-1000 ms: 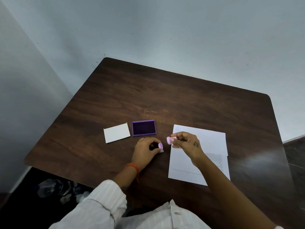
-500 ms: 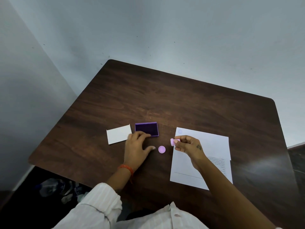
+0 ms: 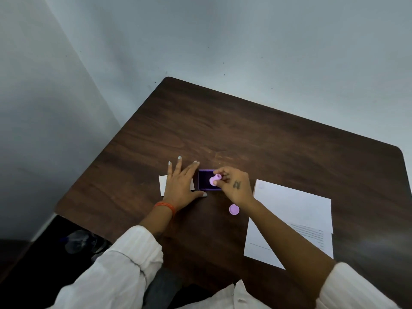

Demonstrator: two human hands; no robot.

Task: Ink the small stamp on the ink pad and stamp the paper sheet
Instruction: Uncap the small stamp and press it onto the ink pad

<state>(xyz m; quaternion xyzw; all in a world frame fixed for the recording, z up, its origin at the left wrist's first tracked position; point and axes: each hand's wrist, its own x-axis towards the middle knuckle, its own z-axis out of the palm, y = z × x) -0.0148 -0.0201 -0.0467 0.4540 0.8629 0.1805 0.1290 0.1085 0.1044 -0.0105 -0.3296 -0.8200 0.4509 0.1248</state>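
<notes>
My right hand [image 3: 234, 186] pinches the small pink stamp [image 3: 214, 179] and holds it over the dark pad of the purple ink pad [image 3: 204, 180]; whether the stamp touches the pad cannot be told. My left hand [image 3: 181, 185] lies flat with fingers spread just left of the ink pad, partly on a white lid [image 3: 163, 186]. The stamp's round pink cap [image 3: 234, 209] lies on the table in front of the pad. The paper sheet [image 3: 294, 210] lies to the right, with a faint round mark near its far left corner.
The dark wooden table [image 3: 245, 134] stands in a corner against grey walls. Its left edge runs close to the white lid. Below the left edge, dark objects lie on the floor [image 3: 78, 241].
My right hand carried the stamp left from the paper's edge to over the ink pad. My left hand let go of the cap, shifted left and flattened beside the pad.
</notes>
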